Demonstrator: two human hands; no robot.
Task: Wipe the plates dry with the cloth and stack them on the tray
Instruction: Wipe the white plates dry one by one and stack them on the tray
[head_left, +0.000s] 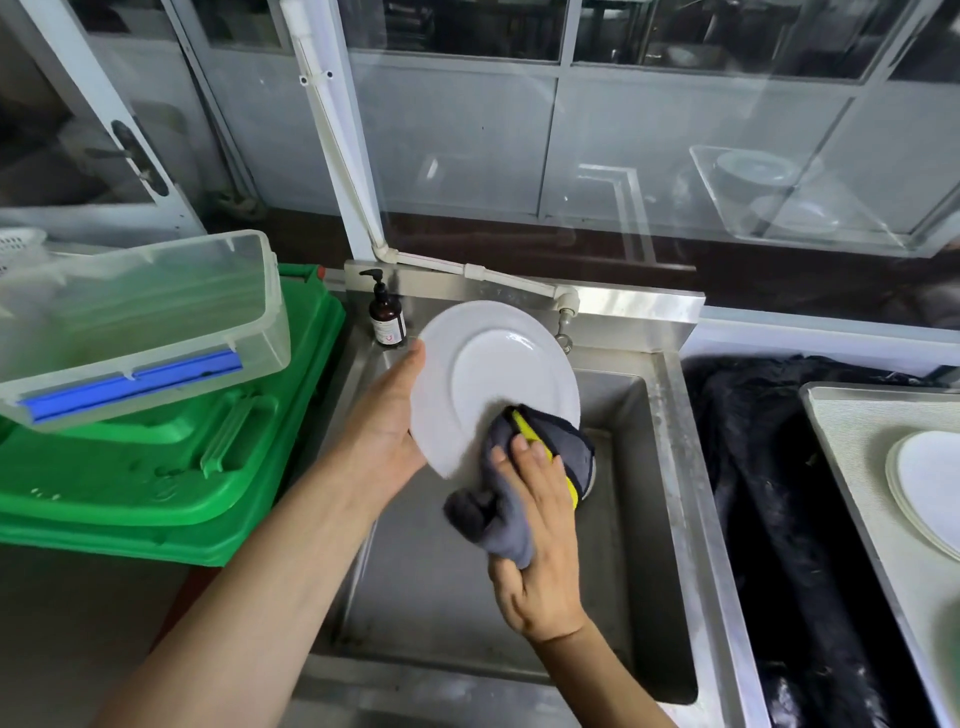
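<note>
I hold a white plate (493, 369) tilted upright over the steel sink (670, 467). My left hand (387, 421) grips its left rim, thumb on the front edge. My right hand (540, 525) grips a grey cloth with a yellow edge (506, 501) and presses it against the plate's lower right rim. At the right edge, a stack of white plates (930, 488) lies on a pale tray (852, 447), partly cut off by the frame.
A brown pump bottle (387, 317) stands at the sink's back left corner, a tap (563, 317) behind the plate. Green crates (156, 478) with a clear plastic box (140, 322) on top stand at left. Black fabric (753, 467) lies between sink and tray.
</note>
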